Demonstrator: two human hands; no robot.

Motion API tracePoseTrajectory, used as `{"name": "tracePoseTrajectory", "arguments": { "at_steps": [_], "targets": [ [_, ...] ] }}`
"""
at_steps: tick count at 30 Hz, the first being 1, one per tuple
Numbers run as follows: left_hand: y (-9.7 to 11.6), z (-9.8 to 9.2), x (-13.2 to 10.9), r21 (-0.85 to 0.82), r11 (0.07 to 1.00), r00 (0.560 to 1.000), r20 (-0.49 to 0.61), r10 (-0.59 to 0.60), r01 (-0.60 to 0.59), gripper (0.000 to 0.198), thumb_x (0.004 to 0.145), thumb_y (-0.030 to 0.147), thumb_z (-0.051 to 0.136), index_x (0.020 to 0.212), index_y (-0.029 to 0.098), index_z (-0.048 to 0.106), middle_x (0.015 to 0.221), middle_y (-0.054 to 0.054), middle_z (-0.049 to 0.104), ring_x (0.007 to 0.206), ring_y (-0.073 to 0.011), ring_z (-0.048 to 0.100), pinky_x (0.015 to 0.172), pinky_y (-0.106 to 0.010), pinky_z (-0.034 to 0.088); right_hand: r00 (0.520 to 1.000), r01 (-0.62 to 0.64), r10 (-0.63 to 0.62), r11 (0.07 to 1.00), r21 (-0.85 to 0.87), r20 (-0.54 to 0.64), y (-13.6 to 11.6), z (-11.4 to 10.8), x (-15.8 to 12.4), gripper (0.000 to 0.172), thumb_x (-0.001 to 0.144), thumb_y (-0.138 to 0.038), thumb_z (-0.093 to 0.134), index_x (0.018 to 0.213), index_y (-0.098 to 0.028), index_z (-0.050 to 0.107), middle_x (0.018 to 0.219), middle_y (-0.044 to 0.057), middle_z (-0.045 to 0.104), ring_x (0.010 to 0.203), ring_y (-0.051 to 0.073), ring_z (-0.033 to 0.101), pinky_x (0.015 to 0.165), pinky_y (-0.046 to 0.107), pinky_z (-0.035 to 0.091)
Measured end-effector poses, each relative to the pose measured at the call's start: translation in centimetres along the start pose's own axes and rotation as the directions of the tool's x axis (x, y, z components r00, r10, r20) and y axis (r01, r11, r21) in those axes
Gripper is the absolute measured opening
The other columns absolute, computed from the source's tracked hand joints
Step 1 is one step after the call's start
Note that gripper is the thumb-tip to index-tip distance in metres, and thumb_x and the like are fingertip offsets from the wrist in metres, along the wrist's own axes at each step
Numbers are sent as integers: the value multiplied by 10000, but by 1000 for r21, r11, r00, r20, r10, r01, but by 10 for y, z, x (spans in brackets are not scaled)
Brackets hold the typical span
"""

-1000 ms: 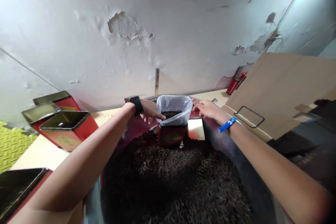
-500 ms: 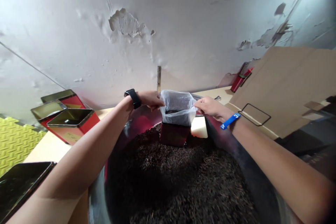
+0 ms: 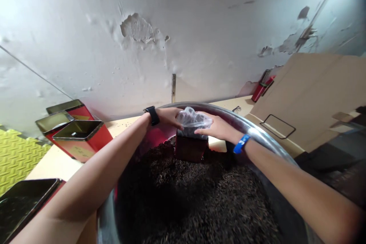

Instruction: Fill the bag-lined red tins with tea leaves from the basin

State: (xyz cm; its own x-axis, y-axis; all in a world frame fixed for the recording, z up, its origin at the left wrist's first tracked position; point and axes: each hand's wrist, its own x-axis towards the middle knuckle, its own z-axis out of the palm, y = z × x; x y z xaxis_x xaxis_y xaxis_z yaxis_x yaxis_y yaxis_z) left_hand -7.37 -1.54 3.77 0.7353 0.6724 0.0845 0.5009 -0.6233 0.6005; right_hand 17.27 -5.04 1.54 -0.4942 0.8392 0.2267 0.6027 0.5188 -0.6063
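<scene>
A dark red tin (image 3: 191, 149) stands upright on loose dark dried leaves (image 3: 206, 198), which look like tea, inside a big round metal tub (image 3: 259, 134). A clear plastic bag (image 3: 190, 118) lines the tin, its crumpled mouth bunched above the rim. My left hand (image 3: 170, 117) closes on the bag's left side, its fingertips partly behind the plastic. From the right, my right hand (image 3: 215, 126) grips the bag, thumb in front and fingers over the top. What is in the bag is hidden. A pale flat piece (image 3: 217, 144) lies right of the tin.
Several open red tins (image 3: 85, 145) stand at the left on a pale table (image 3: 54, 166). Another open tin (image 3: 27, 202) is at the near left. A cardboard box (image 3: 311, 95) rises at the right, with a red tin (image 3: 260, 87) behind it. A peeling wall (image 3: 200, 38) closes the back.
Both hands have come closer together and slightly lower. The bag's mouth, spread wide before, is now folded in and bunched over the tin.
</scene>
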Motion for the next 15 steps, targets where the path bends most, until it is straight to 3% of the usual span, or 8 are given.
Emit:
{"name": "tracePoseTrajectory", "arguments": {
  "at_steps": [2,4,7,9,10,12,15],
  "targets": [
    [3,9,8,42,999,999,39,-6,5,255,601,271,681,833,168,659,708,-1,630,625,-117,518,588,-215,388,996,37,-44,996,-84,-83,-5,14,2,413,706,-350,605,1101,-240,560,937,35,643,785,163,571,668,253,424],
    [5,18,15,108,994,1000,-25,-14,16,148,664,249,610,762,154,667,637,6,602,592,-110,501,570,-214,370,994,43,-53,993,-115,-92,-9,24,4,206,766,-297,513,919,-206,615,835,28,650,710,145,561,625,247,404],
    [8,30,23,113,991,982,-167,88,-70,132,698,208,560,737,149,672,738,-11,618,656,-117,533,621,-222,396,998,39,-42,997,-64,-47,-11,32,8,289,696,-351,604,943,-201,597,864,34,654,717,150,564,597,233,388],
    [10,37,26,106,983,947,-269,177,-153,121,709,196,552,717,144,661,832,-27,611,698,-115,542,656,-222,410,998,-37,33,997,-62,-62,-10,35,12,381,622,-395,669,940,-194,603,857,55,657,739,179,578,579,235,376],
    [11,40,28,115,978,927,-314,204,-176,114,715,196,550,716,143,650,851,-30,603,707,-113,538,661,-221,411,992,-96,90,993,-68,-89,-10,37,14,344,615,-395,671,877,-180,617,808,70,656,730,196,582,561,240,366],
    [14,45,31,139,982,891,-419,176,-128,105,705,214,572,771,149,622,827,-25,595,696,-111,523,643,-220,407,969,-205,194,977,-56,-154,-8,39,18,204,651,-345,631,725,-157,611,712,94,641,708,219,587,531,247,347],
    [16,49,33,159,985,811,-584,34,73,248,645,259,640,863,154,586,759,-10,596,658,-115,502,593,-219,384,952,-249,252,968,41,-172,-6,39,24,80,685,-213,555,711,-147,592,725,96,643,703,200,592,519,229,360]
  ]
}}
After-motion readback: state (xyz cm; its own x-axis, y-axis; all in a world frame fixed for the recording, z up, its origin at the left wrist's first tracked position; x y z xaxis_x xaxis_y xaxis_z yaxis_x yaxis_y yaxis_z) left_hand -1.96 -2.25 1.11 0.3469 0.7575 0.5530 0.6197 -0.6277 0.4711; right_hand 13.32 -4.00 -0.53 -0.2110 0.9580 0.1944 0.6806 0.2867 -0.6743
